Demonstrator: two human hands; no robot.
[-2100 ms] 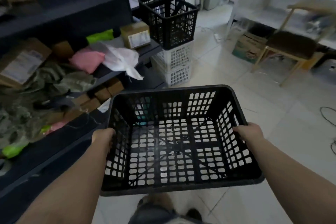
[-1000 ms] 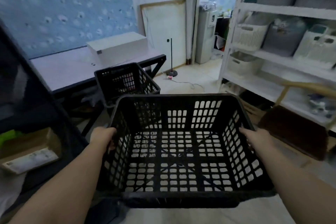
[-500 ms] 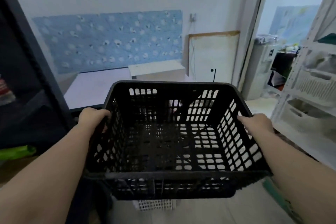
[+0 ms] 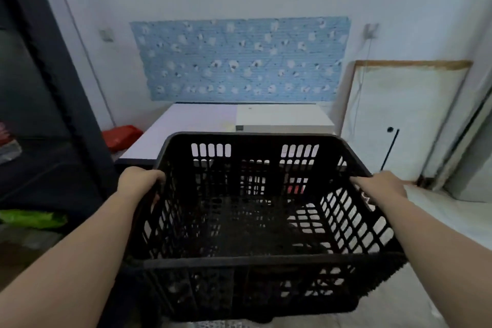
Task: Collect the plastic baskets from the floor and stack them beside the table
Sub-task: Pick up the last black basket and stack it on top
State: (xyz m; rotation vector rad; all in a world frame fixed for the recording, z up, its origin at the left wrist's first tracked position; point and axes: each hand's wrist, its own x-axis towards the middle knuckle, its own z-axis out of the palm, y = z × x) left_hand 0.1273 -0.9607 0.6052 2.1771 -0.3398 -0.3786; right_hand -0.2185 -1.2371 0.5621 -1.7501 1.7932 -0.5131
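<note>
I hold a black plastic basket with slotted walls in front of me, level and open side up. My left hand grips its left rim and my right hand grips its right rim. Beyond the basket's far wall lies the pale table, set against the wall. The stack of baskets beside the table is hidden behind the one I hold; only a strip of white lattice shows under its bottom edge.
A flat white box lies on the table's right half. A dark shelving unit fills the left side, with a red tray behind it. A framed white board leans on the wall at right, by pale floor tiles.
My view has swung up from the floor and the stack to the table and wall. The basket stays in both hands, now closer to the table's front edge and covering the stack.
</note>
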